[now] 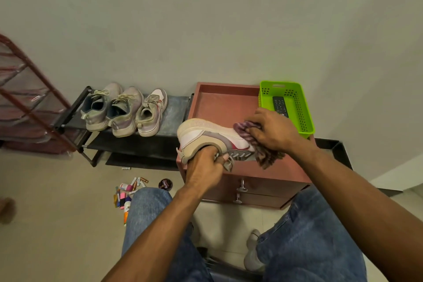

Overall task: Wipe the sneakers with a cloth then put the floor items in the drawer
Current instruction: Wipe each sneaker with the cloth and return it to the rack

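Legs: the person's knees in blue jeans (pixel 315 236) fill the bottom of the view, with a pale shoe (pixel 253 252) on the floor between them.
Left hand: the left hand (pixel 206 167) has its fingers tucked into the opening of a white sneaker (pixel 206 136), curled round the heel collar, and holds it on its side above the front edge of the cabinet top.
Right hand: the right hand (pixel 270 131) is bunched on a striped purple cloth (pixel 263 151), fingers curled round it, pressing it to the toe end of the sneaker.
Floor items: a scatter of small tubes and bottles (pixel 128 192) lies on the tiled floor just left of the left knee, with a round dark polish tin (pixel 164 183) beside them.
Cabinet: a reddish cabinet (pixel 219 103) stands against the wall; 2 drawer fronts below carry metal knobs (pixel 242 186) and both look closed.
Basket: a green basket (pixel 299 107) sits at the cabinet's back right corner, holding a black remote (pixel 279 102).
Shoe rack: a low black rack (pixel 174 110) left of the cabinet bears 3 more sneakers (pixel 123 110) in a row, toes toward the wall.
Far left: a red-framed stand (pixel 29 89) with a clear cover.
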